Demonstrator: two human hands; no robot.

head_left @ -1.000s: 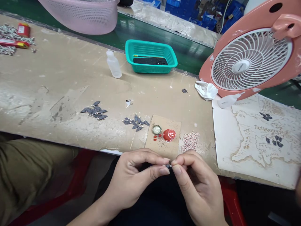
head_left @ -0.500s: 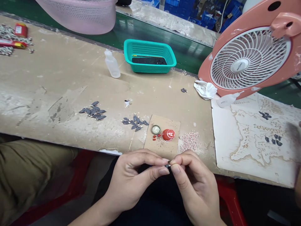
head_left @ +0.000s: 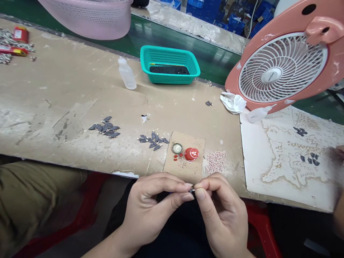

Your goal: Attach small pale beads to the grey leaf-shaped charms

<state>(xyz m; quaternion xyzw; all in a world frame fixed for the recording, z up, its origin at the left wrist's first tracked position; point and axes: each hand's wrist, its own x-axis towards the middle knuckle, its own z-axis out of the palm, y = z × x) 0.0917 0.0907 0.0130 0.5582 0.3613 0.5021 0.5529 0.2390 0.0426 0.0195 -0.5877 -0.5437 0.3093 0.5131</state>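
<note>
My left hand [head_left: 153,206] and my right hand [head_left: 220,211] meet fingertip to fingertip below the table's front edge, both pinched on one tiny dark piece [head_left: 191,191]. Just beyond them a small card [head_left: 184,165] carries a bottle cap [head_left: 177,148] and a red cap [head_left: 191,154], with a heap of pale beads [head_left: 215,161] to its right. Two clusters of dark leaf-shaped pieces [head_left: 153,139] [head_left: 105,126] lie further left on the table.
A teal basket [head_left: 170,57] holding a phone, a small plastic bottle [head_left: 127,74], a pink fan [head_left: 285,61], a crumpled tissue [head_left: 233,102] and a stained sheet [head_left: 290,157] with dark pieces. Another person's leg [head_left: 34,193] at left, another's blurred hand [head_left: 337,154] at right.
My hands stay pinched together on the small piece, barely shifting. The blurred hand of another person at the right edge has moved.
</note>
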